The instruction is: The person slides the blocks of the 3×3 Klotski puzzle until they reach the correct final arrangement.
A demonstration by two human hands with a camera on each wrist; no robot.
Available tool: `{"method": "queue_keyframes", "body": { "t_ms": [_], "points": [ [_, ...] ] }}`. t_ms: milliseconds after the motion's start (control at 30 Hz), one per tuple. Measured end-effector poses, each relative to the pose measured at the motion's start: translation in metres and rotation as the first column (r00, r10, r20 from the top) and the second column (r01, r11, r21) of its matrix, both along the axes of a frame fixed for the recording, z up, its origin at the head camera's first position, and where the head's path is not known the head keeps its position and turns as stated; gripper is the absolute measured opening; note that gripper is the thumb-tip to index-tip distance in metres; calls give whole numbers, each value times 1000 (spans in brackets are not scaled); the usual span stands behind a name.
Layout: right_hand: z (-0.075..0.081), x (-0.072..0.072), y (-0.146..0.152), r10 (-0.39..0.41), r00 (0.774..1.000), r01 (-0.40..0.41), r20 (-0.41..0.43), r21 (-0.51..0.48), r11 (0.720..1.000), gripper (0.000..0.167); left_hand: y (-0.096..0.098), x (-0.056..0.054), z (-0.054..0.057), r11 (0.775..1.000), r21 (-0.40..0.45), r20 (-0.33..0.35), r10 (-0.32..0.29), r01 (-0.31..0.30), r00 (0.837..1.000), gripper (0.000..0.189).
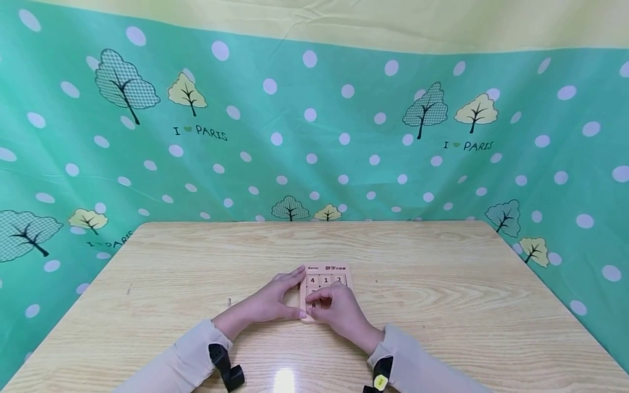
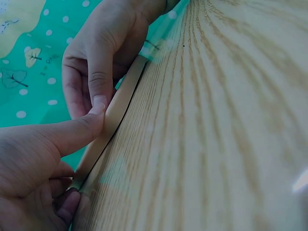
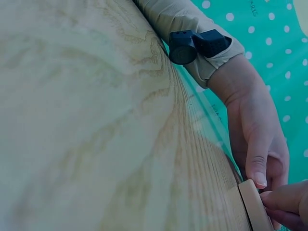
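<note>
A wooden number slide puzzle (image 1: pixel 319 268) lies flat on the table, with printing along its top and tiles 4, 1 and 2 in the upper row. My left hand (image 1: pixel 272 300) holds it at the left side, fingers at the upper left corner and thumb at the lower left. Over the lower rows is my right hand (image 1: pixel 341 312), its thumb and index finger curled about the tile marked 8 (image 1: pixel 314 306). It covers most of the other tiles. In the left wrist view the board's pale edge (image 2: pixel 120 107) runs between both hands; the right wrist view shows its near corner (image 3: pixel 252 202).
The wood-grain table (image 1: pixel 196 245) extends around the puzzle on all sides. Behind it hangs a green dotted cloth (image 1: pixel 344 136) with printed trees. Both wrists carry black strapped devices (image 1: pixel 226 365) over pale sleeves. Light glares off the table's front.
</note>
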State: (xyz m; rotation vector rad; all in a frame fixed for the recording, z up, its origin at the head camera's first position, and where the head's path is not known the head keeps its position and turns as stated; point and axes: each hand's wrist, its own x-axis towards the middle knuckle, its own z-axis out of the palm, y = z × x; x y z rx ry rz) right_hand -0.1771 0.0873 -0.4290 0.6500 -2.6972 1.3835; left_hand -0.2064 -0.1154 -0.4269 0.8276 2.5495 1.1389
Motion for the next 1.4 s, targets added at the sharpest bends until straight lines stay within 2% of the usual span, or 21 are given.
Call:
{"method": "queue_keyframes", "body": {
  "t_ms": [267, 500, 633, 833, 1400],
  "points": [
    [-2, 1, 0, -8, 1000, 8, -10, 14, 1000, 18, 1, 0, -4, 1000, -3, 5, 0, 0, 1000, 91],
    [-2, 3, 1, -8, 999, 8, -38, 21, 1000, 17, 0, 1, -3, 1000, -4, 6, 6, -6, 1000, 92],
    [0, 3, 3, 6, 1000, -6, -24, 20, 1000, 19, -1, 2, -2, 1000, -4, 6, 13, -13, 1000, 91],
    [1, 5, 10, -16, 999, 18, -30, 50, 999, 18, -1, 2, -3, 1000, -2, 9, 15, -15, 1000, 90],
    [1, 6, 23, -47, 999, 48, -21, 35, 998, 17, 1, 0, -1, 1000, 2, 13, 18, -18, 1000, 91]
  ]
}}
